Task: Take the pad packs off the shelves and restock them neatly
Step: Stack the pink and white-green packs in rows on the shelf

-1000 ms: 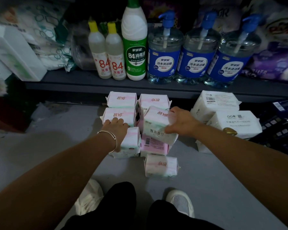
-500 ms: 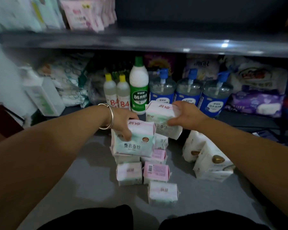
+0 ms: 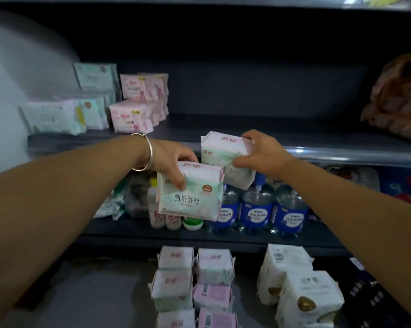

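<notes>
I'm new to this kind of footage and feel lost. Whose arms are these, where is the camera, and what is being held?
The camera sits on a person's head, looking forward and down, so the arms are their own. The left hand grips one pad pack; the right hand grips a second pad pack, both raised in front of a dark shelf. More pad packs on the floor wait below, and blue-labelled pump bottles stand on the lower shelf.

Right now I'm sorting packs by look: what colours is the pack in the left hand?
Pale mint green with a pink top edge, seen in the head view.
</notes>
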